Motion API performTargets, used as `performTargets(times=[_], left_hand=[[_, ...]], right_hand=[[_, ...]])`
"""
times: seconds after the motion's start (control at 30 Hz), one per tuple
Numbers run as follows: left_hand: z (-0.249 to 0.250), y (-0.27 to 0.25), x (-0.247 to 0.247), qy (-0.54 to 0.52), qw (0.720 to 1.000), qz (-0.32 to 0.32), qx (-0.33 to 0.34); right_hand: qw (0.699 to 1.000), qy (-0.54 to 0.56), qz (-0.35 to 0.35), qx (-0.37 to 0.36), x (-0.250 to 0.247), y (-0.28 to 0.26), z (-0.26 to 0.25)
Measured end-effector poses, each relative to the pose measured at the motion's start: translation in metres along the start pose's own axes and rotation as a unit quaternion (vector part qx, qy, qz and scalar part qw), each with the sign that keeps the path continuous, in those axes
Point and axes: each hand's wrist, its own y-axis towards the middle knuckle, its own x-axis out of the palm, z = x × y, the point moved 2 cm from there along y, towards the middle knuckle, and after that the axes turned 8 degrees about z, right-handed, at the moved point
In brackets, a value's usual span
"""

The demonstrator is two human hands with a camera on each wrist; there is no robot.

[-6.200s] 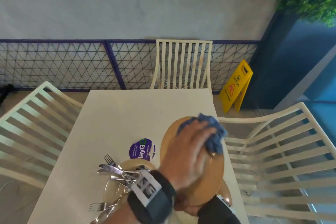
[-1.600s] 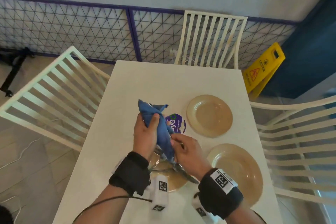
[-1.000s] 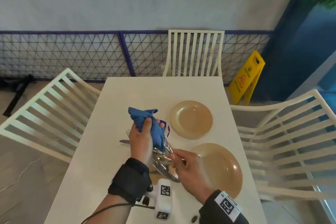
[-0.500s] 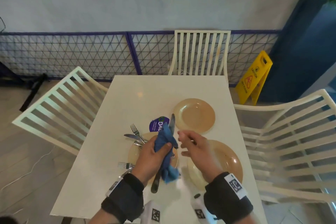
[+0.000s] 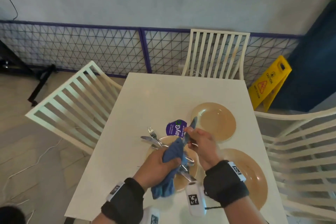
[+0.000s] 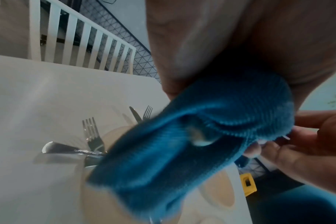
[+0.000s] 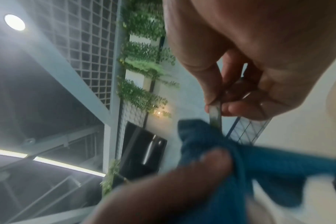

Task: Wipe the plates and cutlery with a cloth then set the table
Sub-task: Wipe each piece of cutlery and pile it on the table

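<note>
My left hand (image 5: 160, 164) grips a blue cloth (image 5: 171, 152) wrapped around the lower part of a table knife (image 5: 191, 126). My right hand (image 5: 198, 142) pinches the knife by its blade, whose tip points away over the far plate (image 5: 216, 123). In the right wrist view the fingers (image 7: 240, 109) pinch the metal strip (image 7: 215, 115) just above the cloth (image 7: 259, 163). In the left wrist view the cloth (image 6: 182, 151) fills the middle. A near plate (image 5: 158, 143) under my hands carries forks (image 5: 153, 135), knives and spoons (image 5: 187, 164). A third plate (image 5: 254, 172) lies at the right.
The white table (image 5: 160, 96) has a purple round sticker (image 5: 175, 129) at its middle. White slatted chairs stand at the left (image 5: 72, 100), the far end (image 5: 216, 54) and the right (image 5: 305, 143). A yellow caution sign (image 5: 269, 82) stands on the floor beyond.
My right hand has closed on the knife's blade; half a second ago it hovered open beside it. The cloth in my left hand has slid down the knife toward me.
</note>
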Motion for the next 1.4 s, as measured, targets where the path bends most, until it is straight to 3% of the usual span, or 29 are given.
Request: performTargets(times=[0.07,0.17,0.27,0.37,0.43,0.53,0.67,0.9,1.13,1.3,1.4], left_hand=[[0.004,0.012,-0.009,-0.031,0.999,0.008,0.005],[-0.004,0.017,-0.022,-0.059,0.998,-0.033,-0.006],[-0.027,0.028,-0.048,-0.027,0.997,-0.069,-0.008],[-0.043,0.055,-0.077,0.007,0.999,-0.032,-0.016],[-0.045,0.067,-0.085,-0.029,0.999,-0.016,-0.033],[-0.060,0.078,-0.097,-0.074,0.995,-0.034,-0.059],[-0.101,0.083,-0.137,0.002,0.995,-0.044,-0.091],[-0.169,0.074,-0.208,-0.033,0.976,0.037,-0.210],[-0.175,0.078,-0.218,-0.051,0.969,0.046,-0.236],[-0.167,0.086,-0.209,-0.068,0.971,0.030,-0.226],[-0.161,0.087,-0.204,-0.074,0.974,0.033,-0.212]], right_hand=[[1.000,-0.019,-0.010,-0.001,0.020,0.003,0.001],[1.000,0.005,0.014,-0.002,0.031,0.025,-0.015],[0.999,0.020,0.025,0.009,0.046,0.039,-0.011],[0.999,-0.008,0.012,0.037,0.078,0.042,0.016],[0.998,-0.019,0.015,0.051,0.093,0.054,0.024],[0.997,-0.022,0.045,0.051,0.116,0.096,0.024],[0.991,-0.018,0.092,0.094,0.138,0.150,0.021],[0.960,0.001,0.194,0.199,0.144,0.238,0.056],[0.939,-0.089,0.192,0.270,0.140,0.275,0.103],[0.939,-0.153,0.170,0.257,0.134,0.265,0.110],[0.935,-0.269,0.137,0.184,0.130,0.252,0.098]])
